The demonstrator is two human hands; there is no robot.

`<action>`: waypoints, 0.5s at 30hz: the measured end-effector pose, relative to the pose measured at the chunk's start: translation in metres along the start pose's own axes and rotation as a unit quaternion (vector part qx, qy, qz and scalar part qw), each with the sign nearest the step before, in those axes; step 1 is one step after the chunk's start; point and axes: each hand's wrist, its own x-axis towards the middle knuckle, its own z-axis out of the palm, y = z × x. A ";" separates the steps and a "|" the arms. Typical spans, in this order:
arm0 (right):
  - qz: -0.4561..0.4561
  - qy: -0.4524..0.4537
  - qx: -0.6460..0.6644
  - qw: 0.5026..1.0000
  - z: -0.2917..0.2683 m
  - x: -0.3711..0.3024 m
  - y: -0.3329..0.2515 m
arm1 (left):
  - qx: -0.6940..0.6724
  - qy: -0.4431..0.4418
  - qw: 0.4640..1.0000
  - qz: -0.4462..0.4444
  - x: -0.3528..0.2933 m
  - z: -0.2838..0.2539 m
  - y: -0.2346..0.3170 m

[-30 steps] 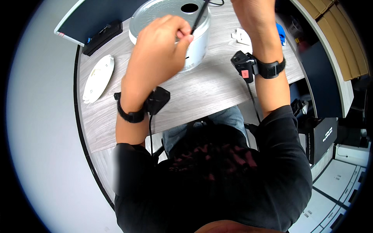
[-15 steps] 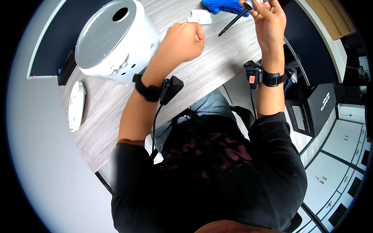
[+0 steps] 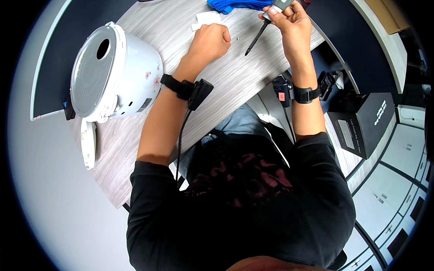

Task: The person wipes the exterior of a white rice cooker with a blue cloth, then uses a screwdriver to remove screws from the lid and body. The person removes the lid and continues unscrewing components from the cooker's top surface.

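Note:
My left hand (image 3: 209,43) is closed in a fist above the table, beside a small white pad or folded paper (image 3: 207,19); whatever the fingers may hold is hidden. In my right hand (image 3: 294,27) is a screwdriver (image 3: 256,39) with a grey handle and a long dark shaft, its tip slanting down to the left. A tiny screw-like piece (image 3: 238,39) lies between the fist and that tip. To the left, a white rice-cooker-like body (image 3: 135,72) with a flower print rests on its side. Its grey round end, with a dark oval hole, faces left.
A curved white part (image 3: 88,144) lies at the table's left edge, below the cooker body. Blue cloth (image 3: 239,4) is bunched at the far side. Dark partitions (image 3: 47,72) border the wood-grain table (image 3: 117,176). A black box (image 3: 361,124) stands at the right.
The view has shifted, so the table things sit farther left in it. My right hand still grips the screwdriver, now with more of its handle showing. My left hand remains a fist.

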 end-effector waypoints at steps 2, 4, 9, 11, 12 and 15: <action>0.006 -0.003 -0.004 1.000 -0.004 0.001 0.003 | 0.017 -0.013 1.000 0.003 0.005 0.000 0.005; 0.009 -0.004 -0.001 1.000 -0.006 0.001 0.005 | 0.033 -0.036 0.999 0.002 0.008 -0.002 0.008; 0.008 -0.001 0.013 1.000 -0.006 0.000 0.005 | 0.080 -0.047 0.996 0.007 0.012 0.002 0.010; 0.008 -0.005 0.007 1.000 -0.007 0.000 0.005 | 0.084 -0.039 0.996 0.009 0.010 0.002 0.011; 0.008 -0.007 0.004 1.000 -0.007 0.000 0.005 | 0.069 -0.018 0.997 0.016 0.008 0.002 0.009; 0.003 -0.011 0.004 1.000 -0.001 0.000 0.004 | 0.028 0.036 0.998 0.040 -0.006 -0.002 -0.001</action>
